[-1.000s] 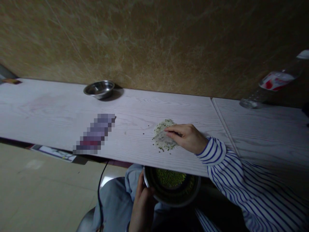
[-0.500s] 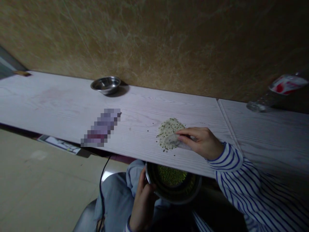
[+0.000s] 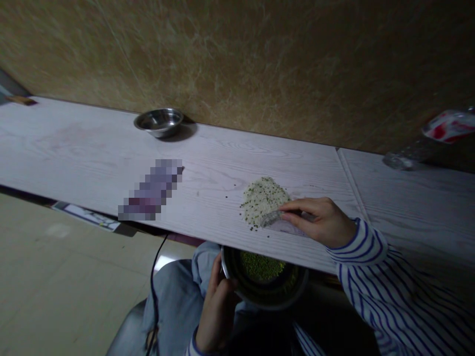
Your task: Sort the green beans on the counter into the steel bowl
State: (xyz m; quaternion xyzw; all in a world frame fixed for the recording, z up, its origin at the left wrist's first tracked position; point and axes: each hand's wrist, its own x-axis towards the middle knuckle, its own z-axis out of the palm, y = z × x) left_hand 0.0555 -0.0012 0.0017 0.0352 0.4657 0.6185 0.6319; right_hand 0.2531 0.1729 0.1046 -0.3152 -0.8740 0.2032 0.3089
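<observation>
On the tabletop lies a pile of white rice mixed with green beans (image 3: 262, 198), with a few beans scattered around it. My right hand (image 3: 319, 220) is at the pile's right edge, thumb and fingers pinched on a small translucent, greyish piece (image 3: 272, 218) that touches the grains; its exact kind is unclear. Below the table's front edge, my left hand (image 3: 218, 309) grips the left rim of a metal bowl (image 3: 256, 299). Green mung beans (image 3: 263, 266) cover its bottom. The bowl's far side is hidden under the table edge.
A shallow steel bowl (image 3: 159, 123) stands near the wall. A blurred-out flat object (image 3: 152, 190) lies left of the pile. At the right, a clear plastic bottle (image 3: 438, 133) with a red-and-white label lies tilted against the wall. A black cable (image 3: 154, 287) hangs past my knee.
My right hand has drawn slightly to the right with the translucent piece, uncovering more of the pile. The left hand keeps its hold on the bowl. The view has shifted a little.
</observation>
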